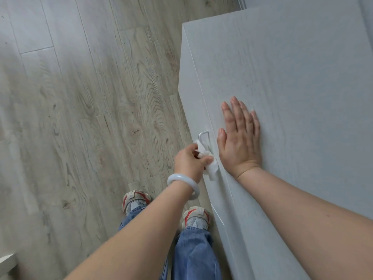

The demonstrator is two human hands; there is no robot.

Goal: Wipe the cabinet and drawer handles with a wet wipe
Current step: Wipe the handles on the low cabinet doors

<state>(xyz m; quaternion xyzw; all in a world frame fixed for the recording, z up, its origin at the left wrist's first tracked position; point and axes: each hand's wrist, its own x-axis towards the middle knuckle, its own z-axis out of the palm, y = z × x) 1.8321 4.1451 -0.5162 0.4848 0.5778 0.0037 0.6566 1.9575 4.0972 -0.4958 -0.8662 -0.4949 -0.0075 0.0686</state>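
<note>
A pale grey cabinet (292, 77) fills the right side, seen from above. A thin metal drawer handle (203, 134) juts from its front edge. My left hand (189, 159), with a pale bangle on the wrist, is shut on a white wet wipe (207, 158) that is wrapped around the near part of the handle. Only the far end of the handle shows. My right hand (239, 136) lies flat, palm down with fingers spread, on the cabinet top just beside the handle.
Grey wood-look floor (90, 108) spreads to the left. My two feet in red and grey sneakers (195, 217) and blue jeans stand close against the cabinet front. A white object's corner (7, 261) shows at the lower left.
</note>
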